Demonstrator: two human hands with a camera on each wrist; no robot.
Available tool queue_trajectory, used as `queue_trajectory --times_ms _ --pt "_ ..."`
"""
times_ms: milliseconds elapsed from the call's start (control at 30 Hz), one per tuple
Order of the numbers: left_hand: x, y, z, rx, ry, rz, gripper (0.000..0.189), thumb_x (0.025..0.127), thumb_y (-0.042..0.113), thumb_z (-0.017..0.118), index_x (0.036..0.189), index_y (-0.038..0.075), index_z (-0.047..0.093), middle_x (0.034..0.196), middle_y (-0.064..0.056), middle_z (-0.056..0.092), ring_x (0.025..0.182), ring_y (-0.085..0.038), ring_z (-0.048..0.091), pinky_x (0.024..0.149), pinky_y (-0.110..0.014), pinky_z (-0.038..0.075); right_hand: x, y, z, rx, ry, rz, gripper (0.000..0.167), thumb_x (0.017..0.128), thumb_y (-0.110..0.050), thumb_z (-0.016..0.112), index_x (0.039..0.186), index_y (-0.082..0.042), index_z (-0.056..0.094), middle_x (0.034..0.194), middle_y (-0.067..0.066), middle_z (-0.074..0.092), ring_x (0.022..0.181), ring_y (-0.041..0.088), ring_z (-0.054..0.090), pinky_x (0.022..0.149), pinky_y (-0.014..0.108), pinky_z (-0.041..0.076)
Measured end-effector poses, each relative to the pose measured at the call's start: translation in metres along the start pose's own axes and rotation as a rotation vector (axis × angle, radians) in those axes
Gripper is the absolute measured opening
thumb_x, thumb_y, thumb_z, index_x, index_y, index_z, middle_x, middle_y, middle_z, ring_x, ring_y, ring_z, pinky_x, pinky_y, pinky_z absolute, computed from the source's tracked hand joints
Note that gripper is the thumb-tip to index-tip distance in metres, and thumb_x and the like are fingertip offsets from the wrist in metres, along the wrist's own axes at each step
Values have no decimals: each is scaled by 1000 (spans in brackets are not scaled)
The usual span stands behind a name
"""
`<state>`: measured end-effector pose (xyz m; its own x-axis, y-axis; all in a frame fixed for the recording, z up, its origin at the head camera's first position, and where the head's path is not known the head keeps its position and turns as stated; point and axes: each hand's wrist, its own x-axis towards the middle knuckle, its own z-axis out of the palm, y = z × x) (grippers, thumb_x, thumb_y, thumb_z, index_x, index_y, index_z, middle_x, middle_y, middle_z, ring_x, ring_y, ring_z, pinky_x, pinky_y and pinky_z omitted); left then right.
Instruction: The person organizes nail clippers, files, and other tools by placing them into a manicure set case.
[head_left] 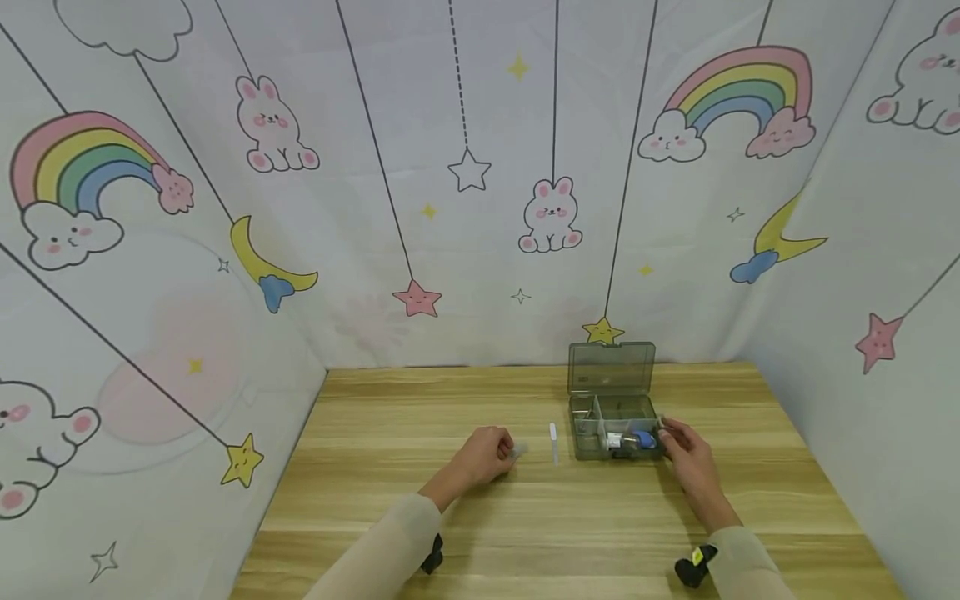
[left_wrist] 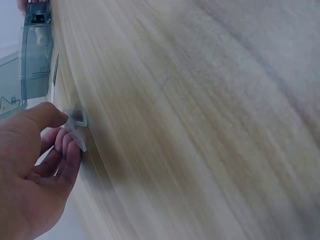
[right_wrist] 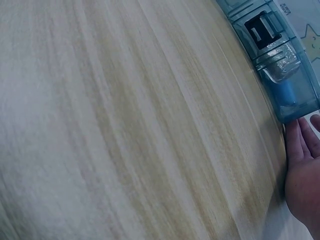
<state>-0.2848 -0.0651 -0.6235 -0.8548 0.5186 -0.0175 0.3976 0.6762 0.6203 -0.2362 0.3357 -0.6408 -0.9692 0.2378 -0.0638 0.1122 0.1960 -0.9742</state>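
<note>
In the head view, my left hand (head_left: 486, 455) is low over the table and pinches a small clear plastic piece (head_left: 519, 450) between thumb and fingers. The left wrist view shows this clear piece (left_wrist: 76, 125) with a bent, angled shape; its exact kind cannot be told. My right hand (head_left: 688, 458) touches the right end of a grey see-through compartment box (head_left: 588, 450), whose lid (head_left: 611, 369) stands up at the back. Close up, its fingers (right_wrist: 295, 142) lie fairly straight against the box end. In the front compartment lie a blue item (head_left: 643, 439) and a white item (head_left: 615, 442).
A thin white stick-like tool (head_left: 554, 442) lies on the wooden table (head_left: 420, 400) between my left hand and the box. Printed cloth walls (head_left: 480, 250) with rabbits, stars and rainbows stand behind the table and at both sides.
</note>
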Motion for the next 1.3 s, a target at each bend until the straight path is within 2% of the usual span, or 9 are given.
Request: queue_trajectory --times_ms 167,433,667,833,1033,1300 --pt "-1 2 -6 3 -15 4 16 96 7 77 109 1 71 99 -4 70 88 -9 65 78 -22 57 0 0 -1 -2 -7 13 53 113 -30 54 156 0 47 153 25 51 107 -12 53 89 10 49" --pt "11 7 -13 48 -36 79 13 97 6 72 109 4 73 97 1 66 86 -6 61 78 -21 55 0 2 -1 -10 -2 2 54 113 -31 55 156 0 47 153 25 51 106 -12 53 88 10 49" --pt "30 22 -21 64 -33 129 12 97 4 70 108 4 74 97 0 70 86 -5 63 78 -20 56 -1 4 0 -24 -8 -13 55 113 -33 54 157 -1 46 153 25 51 106 -11 53 87 11 49" --pt "45 36 -25 40 -68 134 13 99 8 71 112 7 73 100 3 69 88 -4 63 80 -20 55 -1 3 0 -12 -8 -23 55 113 -32 53 156 0 46 153 26 50 107 -11 53 87 11 49" --pt "61 50 -28 -22 -105 170 14 102 11 70 115 8 72 100 5 68 88 -3 63 81 -20 55 0 3 -1 -8 -11 -6 55 113 -32 53 157 0 45 154 25 49 108 -10 52 88 11 49" --pt "82 72 -26 -4 -118 192 19 103 12 67 121 7 72 105 3 70 91 -3 64 82 -20 55 -1 1 -2 -15 -20 -3 57 113 -35 53 158 -1 44 155 24 48 109 -12 51 88 9 48"
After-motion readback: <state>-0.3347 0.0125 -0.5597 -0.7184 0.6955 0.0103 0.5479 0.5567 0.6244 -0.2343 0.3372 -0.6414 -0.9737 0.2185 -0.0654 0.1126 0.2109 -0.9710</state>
